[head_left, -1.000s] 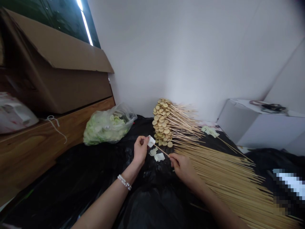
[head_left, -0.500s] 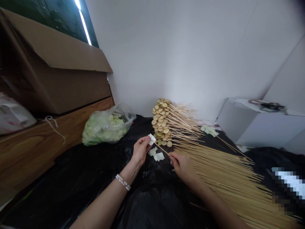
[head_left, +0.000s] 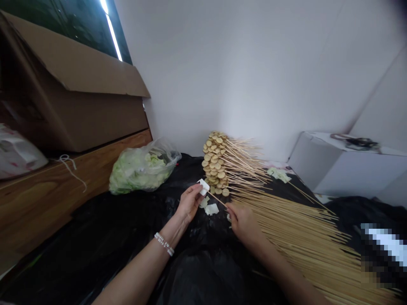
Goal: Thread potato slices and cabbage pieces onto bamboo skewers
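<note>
Pinched in the fingers of my left hand [head_left: 190, 200] is a small white piece of cabbage leaf [head_left: 204, 186]. My right hand [head_left: 239, 215] grips a thin wooden skewer [head_left: 217, 198] whose far end meets that piece; whether the tip has pierced it I cannot tell. Below my left fingertips, loose pale leaf pieces [head_left: 211, 209] lie on black plastic sheeting [head_left: 197, 237]. Just beyond stands a stack of skewers threaded with round tan slices [head_left: 216, 161]. Many bare skewers [head_left: 295, 228] lie side by side under and beyond my right forearm.
A clear bag of pale green cut leaves [head_left: 140, 169] rests at the left, near a wooden ledge [head_left: 101, 152] with a cardboard box [head_left: 95, 114]. Skewered leaves [head_left: 279, 174] lie at the right, before a white box [head_left: 333, 163]. A white wall [head_left: 238, 76] rises behind.
My left hand and the leaf piece have shifted slightly right, toward the skewer. My right hand stays almost where it was, still on the skewer.
</note>
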{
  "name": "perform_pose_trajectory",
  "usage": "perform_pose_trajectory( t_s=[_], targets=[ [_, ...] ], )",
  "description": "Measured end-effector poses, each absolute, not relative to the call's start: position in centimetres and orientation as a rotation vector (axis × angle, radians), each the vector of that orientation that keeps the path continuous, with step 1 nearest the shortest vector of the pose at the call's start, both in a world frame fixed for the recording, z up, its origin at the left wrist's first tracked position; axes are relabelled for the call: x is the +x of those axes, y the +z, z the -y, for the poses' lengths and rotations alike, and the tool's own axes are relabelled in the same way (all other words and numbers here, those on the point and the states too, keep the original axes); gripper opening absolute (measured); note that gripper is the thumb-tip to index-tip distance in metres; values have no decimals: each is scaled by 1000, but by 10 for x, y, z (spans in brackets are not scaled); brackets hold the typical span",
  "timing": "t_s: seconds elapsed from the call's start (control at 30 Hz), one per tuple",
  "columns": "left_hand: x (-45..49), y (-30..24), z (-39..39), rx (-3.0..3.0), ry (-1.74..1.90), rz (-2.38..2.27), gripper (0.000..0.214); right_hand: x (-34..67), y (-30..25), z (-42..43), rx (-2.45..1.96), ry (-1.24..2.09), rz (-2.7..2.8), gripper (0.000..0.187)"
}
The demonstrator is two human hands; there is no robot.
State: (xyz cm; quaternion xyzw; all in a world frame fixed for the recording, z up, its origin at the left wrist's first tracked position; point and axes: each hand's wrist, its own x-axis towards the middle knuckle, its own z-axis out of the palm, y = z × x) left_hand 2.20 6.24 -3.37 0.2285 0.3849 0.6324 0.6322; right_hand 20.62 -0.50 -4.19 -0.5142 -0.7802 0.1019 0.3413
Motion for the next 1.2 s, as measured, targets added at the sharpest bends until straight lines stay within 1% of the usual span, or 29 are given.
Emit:
perform_pose_trajectory(
  t_s=[0.23, 0.5, 0.6, 0.7, 0.87, 1.0, 1.2],
  targets=[
    [24, -34, -62, 553, 1422, -883, 9, 204, -41, 10, -1392, 224, 2050, 27],
    [35, -36, -51, 679, 1325, -831, 20, 202, -46, 7, -1417, 200, 2064, 28],
    [30, -31, -54, 707, 1388, -841, 25, 203, -46, 6, -1395, 176, 2060, 29],
    [20, -25, -59, 694, 1461, -846, 24, 203, -45, 7, -1408, 151, 2059, 30],
    [21, -25, -57, 679, 1417, -864, 23, 201, -46, 9, -1424, 133, 2069, 30],
    [33, -27, -47, 756, 1345, -841, 28, 199, -42, 10, -1433, 143, 2078, 30],
    [34, -25, -45, 781, 1346, -863, 38, 204, -39, 7, -1459, 189, 2094, 30]
  ],
)
